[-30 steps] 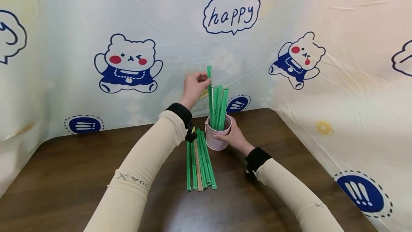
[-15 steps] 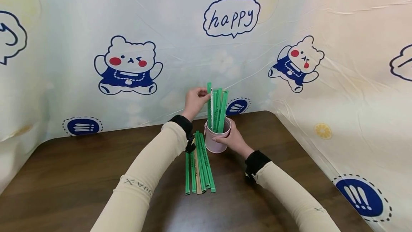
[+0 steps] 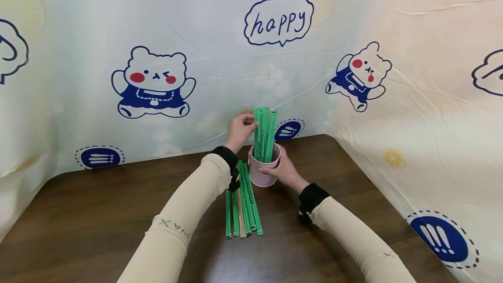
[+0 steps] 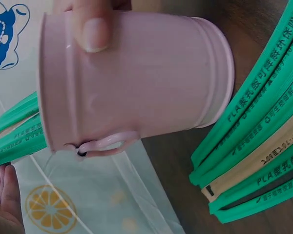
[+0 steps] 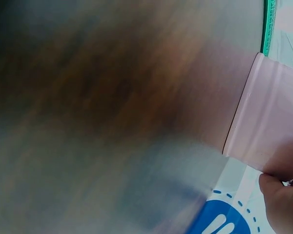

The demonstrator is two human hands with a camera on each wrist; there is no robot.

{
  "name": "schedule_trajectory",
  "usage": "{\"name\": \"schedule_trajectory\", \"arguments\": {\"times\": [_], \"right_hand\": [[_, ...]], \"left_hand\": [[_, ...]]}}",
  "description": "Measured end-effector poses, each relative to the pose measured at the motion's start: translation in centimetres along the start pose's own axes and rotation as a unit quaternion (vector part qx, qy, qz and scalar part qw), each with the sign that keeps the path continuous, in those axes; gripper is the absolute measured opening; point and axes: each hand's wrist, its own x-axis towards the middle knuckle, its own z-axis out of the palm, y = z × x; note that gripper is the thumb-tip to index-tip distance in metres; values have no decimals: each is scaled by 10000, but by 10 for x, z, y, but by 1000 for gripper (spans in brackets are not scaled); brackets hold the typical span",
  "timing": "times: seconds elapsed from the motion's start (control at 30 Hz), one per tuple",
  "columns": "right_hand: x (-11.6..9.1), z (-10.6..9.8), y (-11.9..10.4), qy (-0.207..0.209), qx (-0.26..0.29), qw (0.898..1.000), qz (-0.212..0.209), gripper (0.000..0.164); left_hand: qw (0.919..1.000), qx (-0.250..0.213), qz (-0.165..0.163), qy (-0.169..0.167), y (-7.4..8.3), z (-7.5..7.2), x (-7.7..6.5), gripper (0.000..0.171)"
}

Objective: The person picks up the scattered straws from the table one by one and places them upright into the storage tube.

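Near the back of the table stands a small pink bucket (image 3: 262, 177) holding several green paper-wrapped drinking straws (image 3: 268, 136), which stick up above its rim. My right hand (image 3: 287, 170) grips the bucket's right side, its thumb across the front. At the upper left of the bunch, my left hand (image 3: 238, 132) pinches one wrapped straw between thumb and fingers. The left wrist view shows its fingertips (image 4: 9, 195) against the green straws beyond the rim of the bucket (image 4: 132, 73). In the right wrist view the right hand (image 5: 285, 204) lies against the bucket wall; much of that view is blurred.
Left of the bucket, several more green wrapped straws (image 3: 252, 200) lie side by side on the dark wooden table (image 3: 118, 222), with a brown one (image 3: 240, 213) among them. A printed cloth (image 3: 220, 77) hangs close behind the table and along its right side.
My left hand has come down, lowering the straw into the bucket until its top is about level with the others. The right hand keeps its grip on the bucket.
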Motion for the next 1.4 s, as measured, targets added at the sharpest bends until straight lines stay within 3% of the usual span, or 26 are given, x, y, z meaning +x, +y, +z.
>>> {"name": "schedule_trajectory", "arguments": {"times": [0.23, 0.43, 0.7, 0.8, 0.93, 1.1, 1.27, 1.4], "right_hand": [[-4, 2, -8, -63, 128, 9998, 138, 100], [-6, 6, 2, 20, 159, 9997, 198, 100], [-2, 4, -1, 38, 108, 9998, 149, 99], [-1, 2, -3, 20, 124, 9998, 137, 99], [-1, 0, -2, 50, 144, 9996, 224, 98], [-3, 0, 0, 14, 211, 9994, 280, 98], [-4, 2, 0, 32, 201, 9992, 341, 98], [-2, 4, -3, 2, 125, 9994, 330, 97]], "left_hand": [[9999, -3, -97, -67, -7, 2, -3, 40], [9997, 51, -50, -247, -14, 0, -12, 40], [9978, 520, -128, -388, -21, -22, -16, 40], [9935, 886, -423, -572, -31, -38, -17, 39], [9798, 1321, -1108, -1014, -51, -59, -23, 29], [9595, 1691, -1708, -1467, -80, -66, -40, 19], [9574, 1676, -1755, -1568, -93, -58, -57, 17], [9610, 1706, -1748, -1300, -94, -52, -62, 13]]}}
